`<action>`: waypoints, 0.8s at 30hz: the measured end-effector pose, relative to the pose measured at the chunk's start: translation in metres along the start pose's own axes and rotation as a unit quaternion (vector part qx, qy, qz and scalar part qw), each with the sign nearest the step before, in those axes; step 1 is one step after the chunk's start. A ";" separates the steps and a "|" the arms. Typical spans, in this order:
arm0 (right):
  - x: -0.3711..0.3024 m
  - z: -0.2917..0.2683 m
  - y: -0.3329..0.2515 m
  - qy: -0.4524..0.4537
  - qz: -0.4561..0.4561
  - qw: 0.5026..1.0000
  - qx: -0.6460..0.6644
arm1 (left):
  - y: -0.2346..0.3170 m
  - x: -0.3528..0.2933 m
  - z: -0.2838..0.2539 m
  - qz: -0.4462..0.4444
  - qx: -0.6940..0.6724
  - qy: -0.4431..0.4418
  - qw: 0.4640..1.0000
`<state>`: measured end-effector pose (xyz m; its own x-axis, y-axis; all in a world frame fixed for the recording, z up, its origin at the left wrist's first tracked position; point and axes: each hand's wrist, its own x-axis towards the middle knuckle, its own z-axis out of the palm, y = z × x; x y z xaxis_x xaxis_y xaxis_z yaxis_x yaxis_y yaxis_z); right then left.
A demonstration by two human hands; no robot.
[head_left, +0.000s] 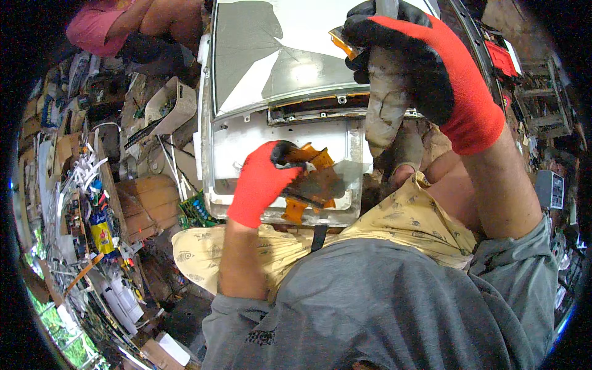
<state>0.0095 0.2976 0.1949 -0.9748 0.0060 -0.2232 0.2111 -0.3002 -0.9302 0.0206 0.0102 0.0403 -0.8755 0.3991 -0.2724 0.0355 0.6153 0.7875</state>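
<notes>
My left hand (262,179), in a red glove with black fingers, is closed on a bunch of amber film pieces (311,179) above the near end of a pale panel frame. Higher up and to the right, my right hand (425,68), gloved the same way, is wrapped round a thick, dirty grey-white tapered tool (385,102). Its exact kind I cannot make out. A small amber film piece (342,44) shows at that hand's fingertips. Beneath both hands lies a large flat screen panel (246,55), its grey sheet torn and creased over white.
Another person's arm and pink sleeve (98,28) appear at the upper left. A beige bin (172,108), a green circuit board (196,211) and piled scrap strips (92,179) lie to the left. A red box (501,58) and a grey box (549,189) stand at the right.
</notes>
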 end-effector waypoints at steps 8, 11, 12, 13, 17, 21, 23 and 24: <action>0.012 -0.017 0.028 -0.069 -0.095 0.990 -0.076 | 0.015 0.008 0.030 0.047 0.211 0.019 0.976; 0.013 -0.018 0.030 -0.078 -0.136 0.981 -0.114 | 0.019 0.009 0.036 0.046 0.217 0.031 0.975; 0.013 -0.017 0.029 -0.072 -0.120 0.985 -0.099 | 0.021 0.009 0.039 0.043 0.222 0.037 0.973; 0.012 -0.015 0.028 -0.066 -0.102 0.989 -0.083 | 0.021 0.010 0.041 0.044 0.235 0.045 0.970; 0.006 -0.007 0.027 -0.032 -0.113 0.988 -0.095 | 0.013 0.012 0.046 0.052 0.223 0.045 0.972; 0.012 -0.012 0.020 -0.037 0.012 0.997 0.064 | 0.011 0.017 0.051 0.040 0.221 0.035 0.974; 0.008 -0.001 0.013 -0.008 0.036 0.998 0.057 | 0.009 0.015 0.049 0.047 0.213 0.023 0.976; 0.007 -0.002 0.014 -0.030 0.023 0.997 0.066 | 0.008 0.015 0.047 0.050 0.209 0.017 0.977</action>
<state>0.0053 0.2954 0.1796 -0.9676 -0.0666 -0.2434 0.2484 -0.4212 -0.8723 0.0310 0.0530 0.0161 -0.8730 0.4528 -0.1811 0.3089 0.8008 0.5131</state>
